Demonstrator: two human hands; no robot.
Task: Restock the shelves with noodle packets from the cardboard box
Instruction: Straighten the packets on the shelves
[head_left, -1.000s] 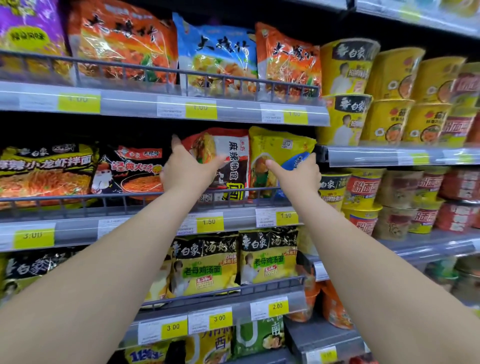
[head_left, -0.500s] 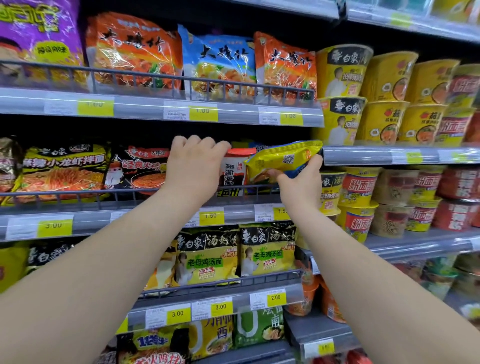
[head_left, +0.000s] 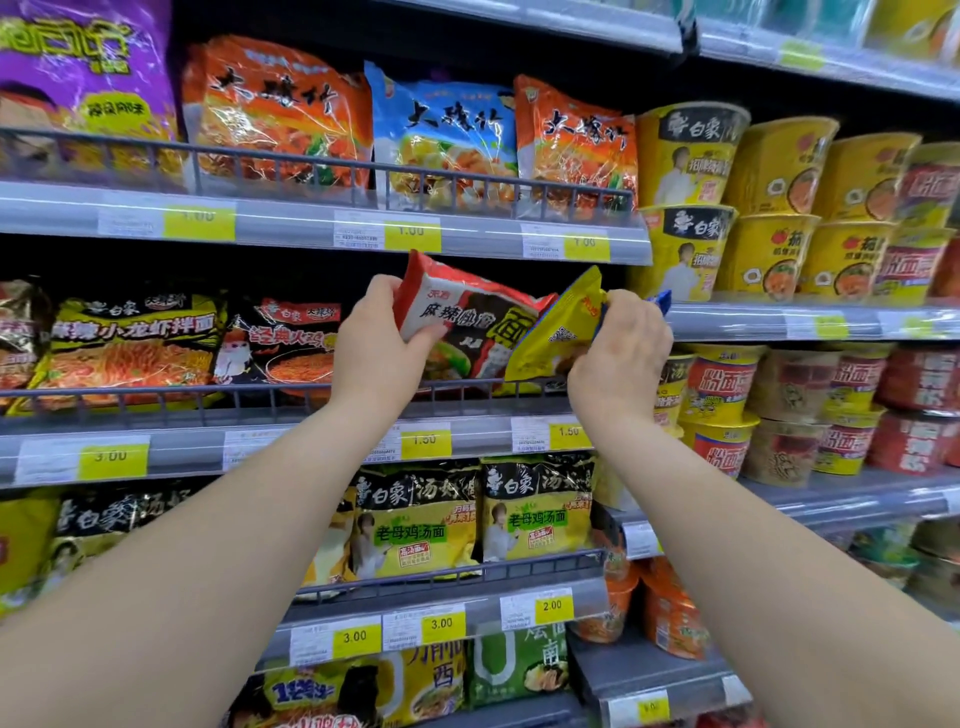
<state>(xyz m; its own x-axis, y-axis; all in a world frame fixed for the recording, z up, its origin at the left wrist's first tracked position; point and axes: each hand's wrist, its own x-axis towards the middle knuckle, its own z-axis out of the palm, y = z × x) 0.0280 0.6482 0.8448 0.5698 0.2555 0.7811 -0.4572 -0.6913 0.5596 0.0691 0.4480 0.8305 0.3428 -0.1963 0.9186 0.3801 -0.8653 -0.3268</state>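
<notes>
Mid-frame, our left hand (head_left: 375, 358) grips the red packet (head_left: 467, 318), right hand (head_left: 618, 358) the yellow packet (head_left: 556, 332); both newly tipped up, likely making room.

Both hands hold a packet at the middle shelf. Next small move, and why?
Probably lower both packets behind the wire rail and stand them upright. The left hand grips the red-and-white packet, the right hand the yellow packet; both are tilted, not standing, the yellow one overlapping the red one's end.
</notes>
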